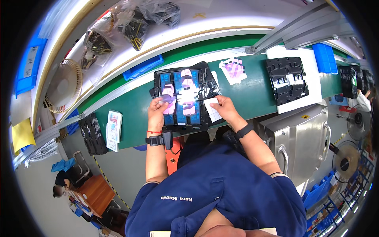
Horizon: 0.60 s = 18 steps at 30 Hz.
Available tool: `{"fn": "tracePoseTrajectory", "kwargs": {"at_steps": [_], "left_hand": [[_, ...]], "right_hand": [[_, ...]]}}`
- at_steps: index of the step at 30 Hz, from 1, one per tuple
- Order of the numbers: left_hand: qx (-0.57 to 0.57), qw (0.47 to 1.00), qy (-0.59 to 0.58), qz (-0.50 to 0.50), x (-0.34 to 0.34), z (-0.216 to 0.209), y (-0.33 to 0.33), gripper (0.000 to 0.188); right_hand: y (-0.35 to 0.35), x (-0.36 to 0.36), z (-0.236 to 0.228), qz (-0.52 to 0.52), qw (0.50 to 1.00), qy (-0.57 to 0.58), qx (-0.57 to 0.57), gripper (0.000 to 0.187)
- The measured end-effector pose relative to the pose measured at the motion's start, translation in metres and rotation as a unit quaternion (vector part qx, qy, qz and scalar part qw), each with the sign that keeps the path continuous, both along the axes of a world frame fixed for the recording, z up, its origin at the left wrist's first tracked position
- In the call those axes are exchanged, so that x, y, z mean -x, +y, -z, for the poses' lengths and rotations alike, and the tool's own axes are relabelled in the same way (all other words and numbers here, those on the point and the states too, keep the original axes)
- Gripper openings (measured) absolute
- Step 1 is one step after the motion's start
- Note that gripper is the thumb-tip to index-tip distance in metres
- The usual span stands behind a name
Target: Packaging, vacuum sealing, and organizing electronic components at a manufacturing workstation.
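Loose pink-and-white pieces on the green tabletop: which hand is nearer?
Right. The right hand, holding a white sheet, is on the near side of the pieces; the left hand is farther off, at the left side of the black tray.

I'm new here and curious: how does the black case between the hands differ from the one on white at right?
The middle case holds blue blocks and pink pieces; the right case shows neither colour. The left hand and right hand are at the middle case; no hand touches the right case. Both are black, with moulded shapes.
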State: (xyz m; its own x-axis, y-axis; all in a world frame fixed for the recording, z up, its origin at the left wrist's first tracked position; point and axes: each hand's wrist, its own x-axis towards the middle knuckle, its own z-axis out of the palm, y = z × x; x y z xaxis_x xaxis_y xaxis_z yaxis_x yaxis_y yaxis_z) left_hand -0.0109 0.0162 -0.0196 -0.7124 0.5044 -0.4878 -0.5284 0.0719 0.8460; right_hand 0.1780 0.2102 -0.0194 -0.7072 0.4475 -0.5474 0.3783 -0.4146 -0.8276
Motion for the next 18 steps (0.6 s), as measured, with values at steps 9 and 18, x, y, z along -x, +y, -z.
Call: {"fn": "tracePoseTrajectory", "kwargs": {"at_steps": [9, 18], "left_hand": [[-0.080, 0.989, -0.119, -0.041, -0.015, -0.009, -0.031, 0.019], [-0.140, 0.979, -0.132, -0.065, -0.023, 0.004, -0.051, 0.019]], "right_hand": [[0.023, 0.002, 0.016, 0.058, 0.998, 0.016, -0.004, 0.017], [0.033, 0.013, 0.002, 0.014, 0.994, 0.082, 0.070, 0.008]]}}
